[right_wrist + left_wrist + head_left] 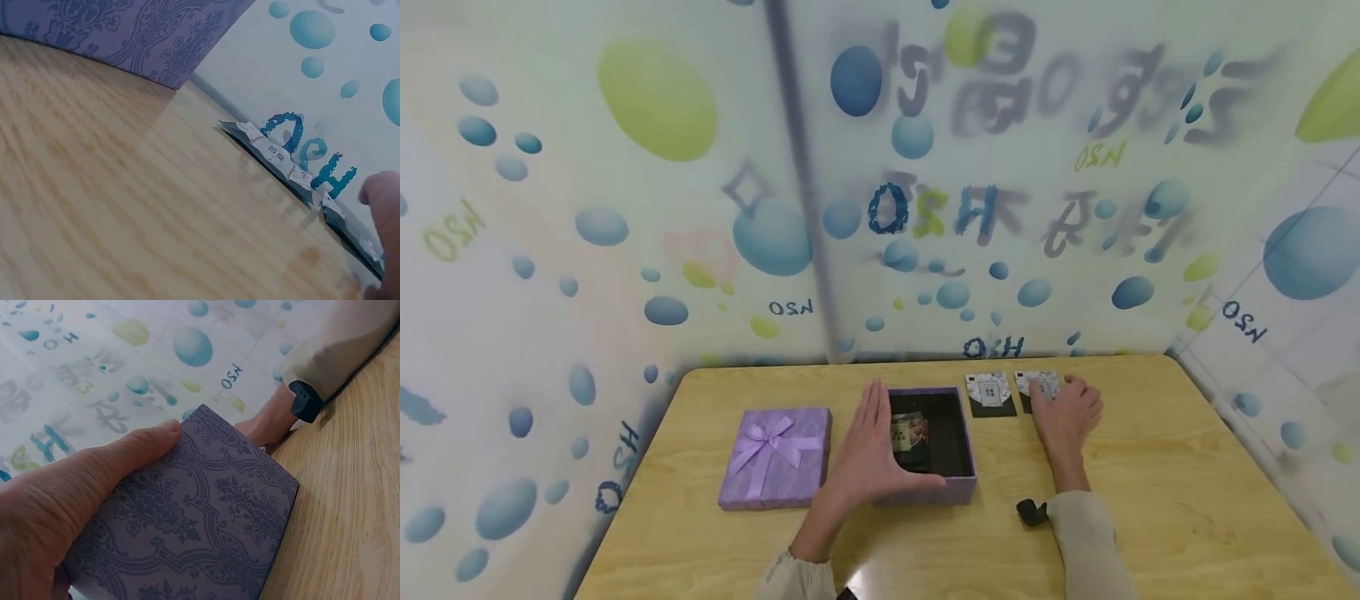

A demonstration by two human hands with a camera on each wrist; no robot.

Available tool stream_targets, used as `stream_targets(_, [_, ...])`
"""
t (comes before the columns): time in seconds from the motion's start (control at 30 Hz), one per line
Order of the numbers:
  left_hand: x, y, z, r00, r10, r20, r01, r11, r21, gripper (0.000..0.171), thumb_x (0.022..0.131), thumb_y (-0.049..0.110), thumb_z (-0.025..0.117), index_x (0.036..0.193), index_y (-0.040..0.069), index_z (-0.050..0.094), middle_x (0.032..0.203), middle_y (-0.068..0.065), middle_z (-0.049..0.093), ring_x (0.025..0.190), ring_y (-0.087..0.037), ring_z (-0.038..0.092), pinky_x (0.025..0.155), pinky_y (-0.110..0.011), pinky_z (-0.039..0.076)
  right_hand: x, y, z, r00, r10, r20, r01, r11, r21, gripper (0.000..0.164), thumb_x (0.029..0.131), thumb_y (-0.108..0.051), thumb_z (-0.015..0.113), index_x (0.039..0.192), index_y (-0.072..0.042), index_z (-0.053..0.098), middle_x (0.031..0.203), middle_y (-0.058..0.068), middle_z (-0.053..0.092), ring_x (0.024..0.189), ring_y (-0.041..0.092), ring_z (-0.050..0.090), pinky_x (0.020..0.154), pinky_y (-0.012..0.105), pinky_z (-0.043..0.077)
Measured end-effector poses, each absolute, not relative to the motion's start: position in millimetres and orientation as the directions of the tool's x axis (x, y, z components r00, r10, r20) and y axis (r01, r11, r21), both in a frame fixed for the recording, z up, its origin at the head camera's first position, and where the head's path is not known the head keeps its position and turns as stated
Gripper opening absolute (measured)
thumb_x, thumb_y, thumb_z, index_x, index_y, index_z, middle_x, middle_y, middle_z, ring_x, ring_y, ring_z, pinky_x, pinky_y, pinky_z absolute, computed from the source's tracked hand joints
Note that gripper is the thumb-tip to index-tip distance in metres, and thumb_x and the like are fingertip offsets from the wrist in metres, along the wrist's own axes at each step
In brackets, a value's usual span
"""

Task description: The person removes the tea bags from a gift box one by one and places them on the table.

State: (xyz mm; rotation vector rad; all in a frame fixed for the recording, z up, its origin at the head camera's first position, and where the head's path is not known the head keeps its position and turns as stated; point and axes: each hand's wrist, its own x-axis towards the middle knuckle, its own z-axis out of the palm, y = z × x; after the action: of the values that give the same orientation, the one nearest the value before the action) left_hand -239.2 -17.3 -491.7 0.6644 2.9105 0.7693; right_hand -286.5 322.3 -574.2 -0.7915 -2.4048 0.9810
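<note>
While our left hand (867,454) spreads wide against the purple box (951,492), our right hand (1067,415), fingers parted, arches over a packet (1024,387) near the desk's (1172,492) far edge.

1. Box (951,492): purple, darker floral scrolls outside, black inside.
2. Lid (792,473): mottled purple, with a paler lilac bow (778,444).
3. Packets (991,395): whitish-grey over black.
4. Pouch (912,437) in the box: black, with gold and brown.
5. Table (1150,475): yellowish wood grain from where I stand.
6. Wall (880,333): white, spotted blue and lime.
7. Sleeves (1086,537): beige.
</note>
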Motion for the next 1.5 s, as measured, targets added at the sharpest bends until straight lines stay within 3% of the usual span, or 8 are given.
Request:
stream_targets(0.2, [-238,-18,-496,-0.905,0.422,0.050,0.393,0.786,0.477,0.161,0.056,0.099,0.067,0.166,0.012,-0.013,0.173,-0.004,-0.018,0.160,-0.020,-0.014,0.129,-0.047,0.013,-285,319,-579,-0.708,0.636,0.306,0.194,0.592,-0.782,0.035,0.109,-0.024,0.051,0.119,0.009,0.061,0.124,0.031,0.046,0.116,0.048,0.037,0.099,0.060,0.030])
stream_targets(0.33, [-238,-18,-496,-0.904,0.427,0.038,0.388,0.779,0.493,0.161,0.056,0.098,0.069,0.166,0.013,-0.014,0.173,-0.003,-0.017,0.160,-0.021,-0.013,0.129,-0.048,0.014,-284,316,-577,-0.714,0.626,0.312,0.172,0.590,-0.789,0.033,0.110,-0.017,0.046,0.118,0.011,0.062,0.121,0.031,0.048,0.115,0.048,0.038,0.098,0.059,0.032])
stream_targets(0.53, [-241,-21,-493,-0.906,0.420,0.048,0.386,0.778,0.496,0.162,0.056,0.099,0.067,0.165,0.013,-0.015,0.173,-0.004,-0.018,0.162,-0.027,-0.008,0.128,-0.049,0.016,-292,309,-567,-0.713,0.627,0.312,0.154,0.575,-0.804,0.029,0.108,-0.017,0.052,0.117,0.008,0.064,0.123,0.028,0.050,0.119,0.046,0.040,0.099,0.059,0.034])
stream_targets(0.8, [-245,-20,-489,-0.901,0.423,0.093,0.413,0.775,0.479,0.160,0.058,0.096,0.070,0.166,0.011,-0.013,0.174,-0.008,-0.016,0.161,-0.026,-0.010,0.128,-0.049,0.015,-305,289,-558,-0.777,0.531,0.338,0.076,0.613,-0.787,0.035,0.110,-0.022,0.049,0.121,0.007,0.066,0.122,0.025,0.054,0.118,0.042,0.046,0.098,0.058,0.041])
stream_targets(1.03, [-240,-18,-493,-0.901,0.430,0.060,0.403,0.774,0.488,0.159,0.060,0.094,0.071,0.166,0.012,-0.013,0.173,-0.006,-0.017,0.161,-0.024,-0.011,0.129,-0.049,0.014,-296,266,-548,-0.839,0.402,0.367,-0.023,0.647,-0.762,0.021,0.106,-0.014,0.056,0.111,0.003,0.067,0.107,0.020,0.062,0.098,0.036,0.058,0.086,0.049,0.049])
stream_targets(1.23, [-239,-18,-494,-0.901,0.430,0.058,0.400,0.770,0.497,0.157,0.061,0.092,0.073,0.165,0.013,-0.014,0.173,-0.005,-0.018,0.161,-0.024,-0.010,0.129,-0.049,0.013,-290,239,-523,-0.889,0.289,0.356,-0.054,0.705,-0.707,0.020,0.102,-0.011,0.056,0.108,0.002,0.071,0.098,0.017,0.069,0.084,0.032,0.066,0.074,0.048,0.054])
stream_targets(1.5, [-240,-18,-495,-0.899,0.432,0.063,0.405,0.769,0.494,0.157,0.062,0.092,0.073,0.165,0.014,-0.017,0.173,-0.003,-0.020,0.160,-0.020,-0.016,0.129,-0.049,0.012,-276,209,-490,-0.893,0.137,0.429,-0.231,0.678,-0.698,0.016,0.102,-0.007,0.060,0.108,0.002,0.072,0.094,0.014,0.068,0.076,0.025,0.063,0.068,0.041,0.052])
